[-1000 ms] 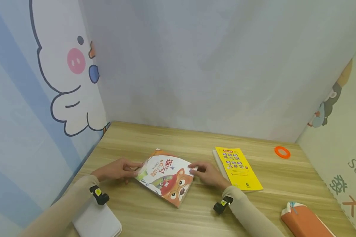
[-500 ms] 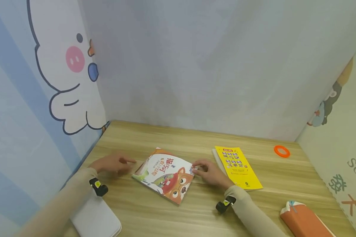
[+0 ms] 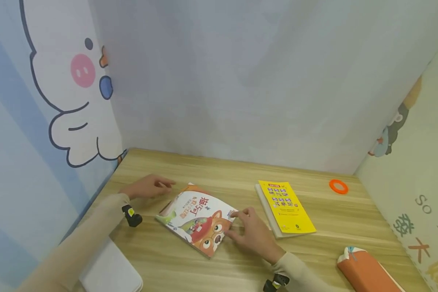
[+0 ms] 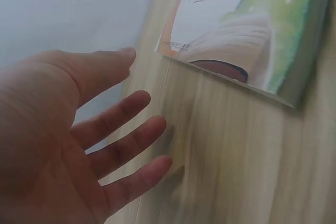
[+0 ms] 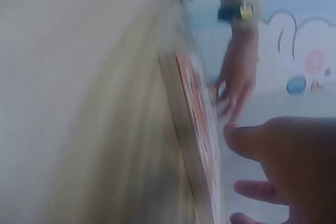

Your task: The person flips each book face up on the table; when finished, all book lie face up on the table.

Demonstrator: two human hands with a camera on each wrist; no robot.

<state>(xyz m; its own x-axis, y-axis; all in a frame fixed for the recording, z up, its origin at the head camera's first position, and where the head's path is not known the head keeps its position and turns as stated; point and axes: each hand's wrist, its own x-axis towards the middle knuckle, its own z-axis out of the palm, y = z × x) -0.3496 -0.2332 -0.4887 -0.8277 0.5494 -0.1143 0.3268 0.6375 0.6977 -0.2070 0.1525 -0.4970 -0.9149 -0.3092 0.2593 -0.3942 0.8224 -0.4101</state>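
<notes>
A picture book (image 3: 200, 215) with a red-capped fox on its cover lies aslant on the wooden table. The left hand (image 3: 148, 187) is off the book's upper left side, touching nothing; in the left wrist view that hand (image 4: 79, 124) has its fingers spread beside the book's corner (image 4: 231, 51). At the book's right edge is the right hand (image 3: 253, 235), thumb and forefinger parted along the edge. The right wrist view shows the right hand (image 5: 294, 166) beside the thick page edge of the book (image 5: 184, 124); whether it touches is unclear.
A yellow book (image 3: 286, 207) lies on a paler one right of the right hand. An orange ring (image 3: 338, 186) is at the back right, an orange pouch (image 3: 366, 269) at the front right. A white object (image 3: 111, 269) lies under the left forearm.
The left hand let go of the book's left side and moved off it, lately away from the person. The right hand slid down the right edge toward the person, its thumb spreading from the forefinger.
</notes>
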